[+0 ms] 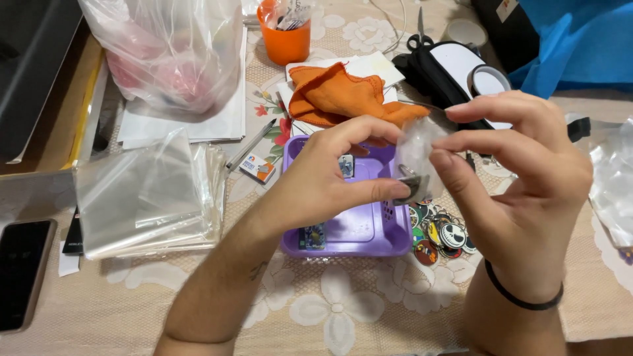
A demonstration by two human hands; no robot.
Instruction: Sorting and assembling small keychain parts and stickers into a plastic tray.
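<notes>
My left hand [330, 178] pinches a small keychain [411, 184] with a metal clip between thumb and fingers, above a purple plastic tray [369, 231]. My right hand [521, 171] holds a small clear plastic bag [419, 142] at the same spot, around the top of the keychain. A black band sits on my right wrist. A pile of round printed keychains [442, 234] lies on the table just right of the tray. Two small items lie inside the tray.
A stack of clear plastic sleeves [145, 198] lies at left, a phone [23, 270] at far left. An orange cloth [336, 92], an orange cup [283, 33], a large plastic bag [171, 53], scissors [420, 33] and blue fabric [580, 39] are behind.
</notes>
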